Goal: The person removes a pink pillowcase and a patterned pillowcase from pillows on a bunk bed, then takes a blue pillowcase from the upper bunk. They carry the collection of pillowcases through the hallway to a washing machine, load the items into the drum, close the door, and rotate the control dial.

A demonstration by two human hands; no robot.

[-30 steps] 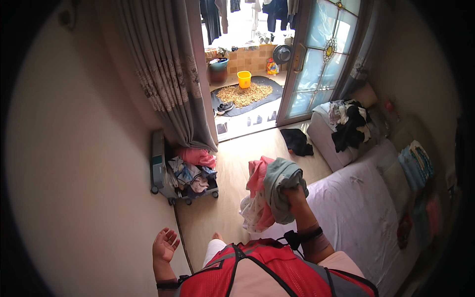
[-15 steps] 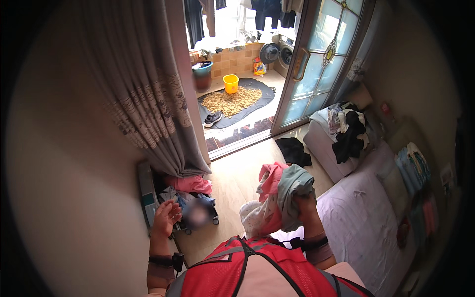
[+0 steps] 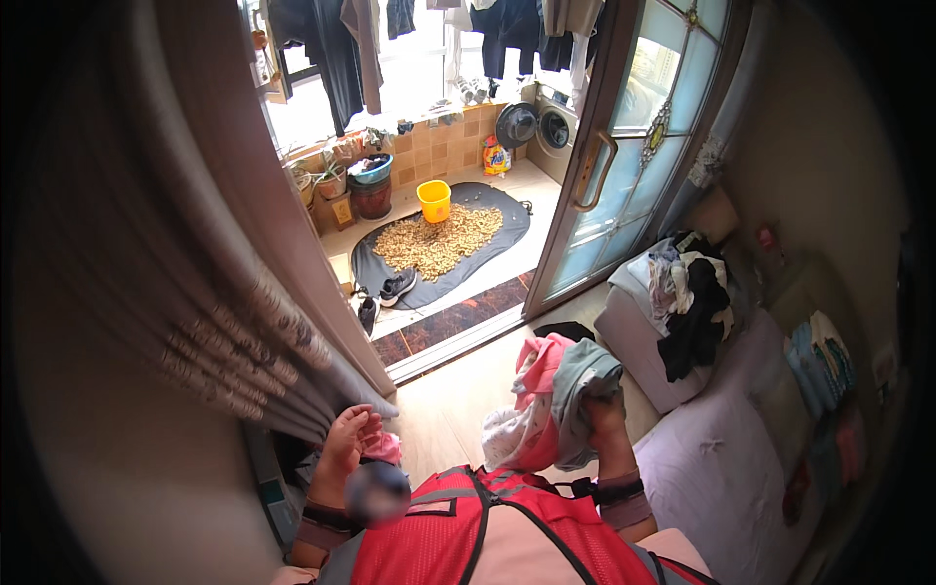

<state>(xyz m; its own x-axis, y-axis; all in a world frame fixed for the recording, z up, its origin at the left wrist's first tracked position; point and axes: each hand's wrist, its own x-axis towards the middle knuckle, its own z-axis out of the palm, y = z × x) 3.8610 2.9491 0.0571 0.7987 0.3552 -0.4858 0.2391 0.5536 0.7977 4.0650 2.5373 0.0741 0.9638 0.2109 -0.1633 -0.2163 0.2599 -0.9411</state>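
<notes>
Several clothes (image 3: 568,375), grey-green, pink and whitish, hang bunched from the right hand (image 3: 604,417), just in front of the person's red vest (image 3: 414,546) and above the floor (image 3: 439,409). Right grip: closed on the grey-green part of the bundle, its fingers partly hidden by the folds. Pink and whitish parts droop to the left of it. Left hand (image 3: 353,435): raised well apart from the bundle, fingers half-curled, grip slack. It is nearest to the curtain's (image 3: 234,312) lower end and to a pink cloth (image 3: 387,449), which shows just beside it. Below the wrist, one patch is too blurred to identify. Grey suitcase (image 3: 277,502): at lower left, mostly hidden by the left forearm. Black cloth (image 3: 565,331): on the floor, beyond the bundle. To the right, a pile of clothes (image 3: 698,310) lies on a pale, covered seat (image 3: 634,343); a lilac sheet (image 3: 697,478) covers the bed beside it. Beyond the glass door (image 3: 624,180), a yellow bucket (image 3: 434,201) stands upright on a dark mat (image 3: 487,265), among spread tan pieces (image 3: 414,249). Black shoes (image 3: 398,287) are at the mat's near edge.
</notes>
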